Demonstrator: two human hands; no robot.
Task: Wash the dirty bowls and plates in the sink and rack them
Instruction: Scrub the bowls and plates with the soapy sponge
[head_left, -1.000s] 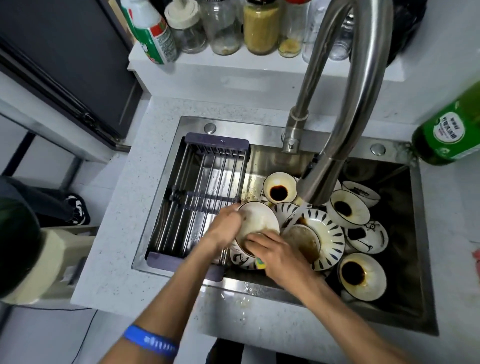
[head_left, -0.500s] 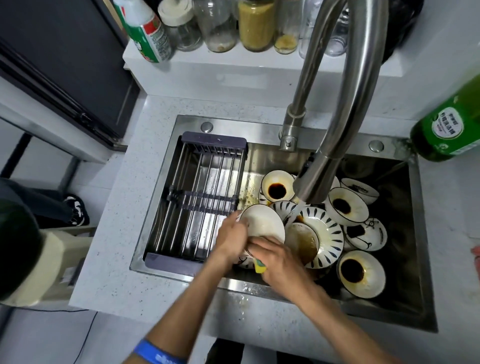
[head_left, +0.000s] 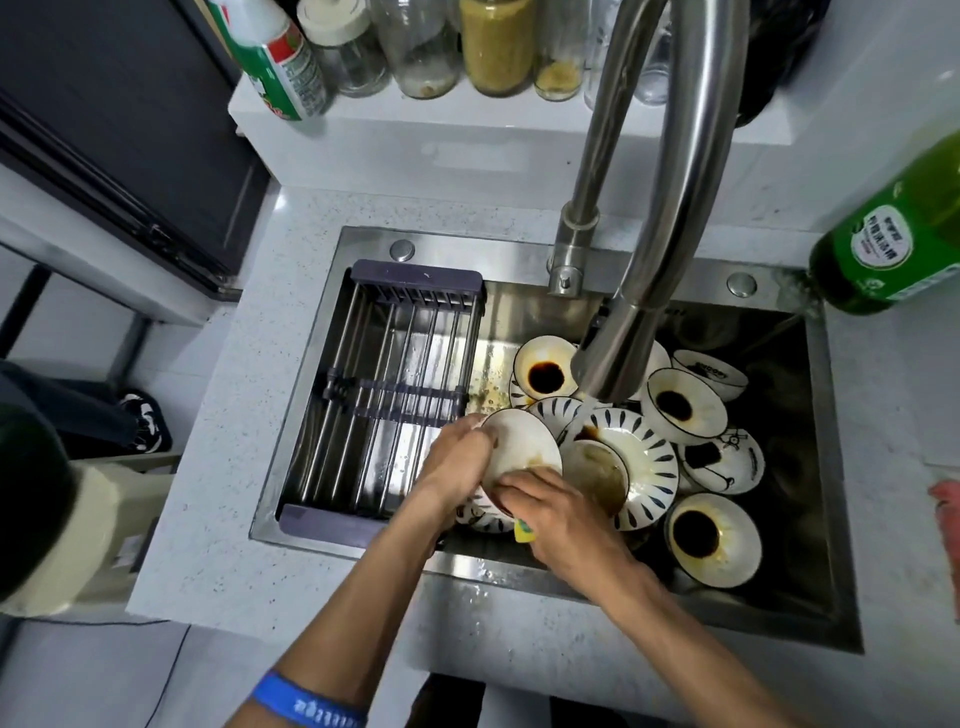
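White bowl (head_left: 521, 451) tipped up, mouth facing right, left hand (head_left: 456, 465) gripping its rim, right hand (head_left: 563, 512) pressing yellow sponge (head_left: 523, 533) inside.

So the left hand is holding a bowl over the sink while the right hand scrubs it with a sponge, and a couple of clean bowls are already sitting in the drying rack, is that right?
Not quite. In the head view the drying rack holds no bowls at all. The rest stands: the left hand holds the bowl over the sink while the right hand scrubs it with the sponge.
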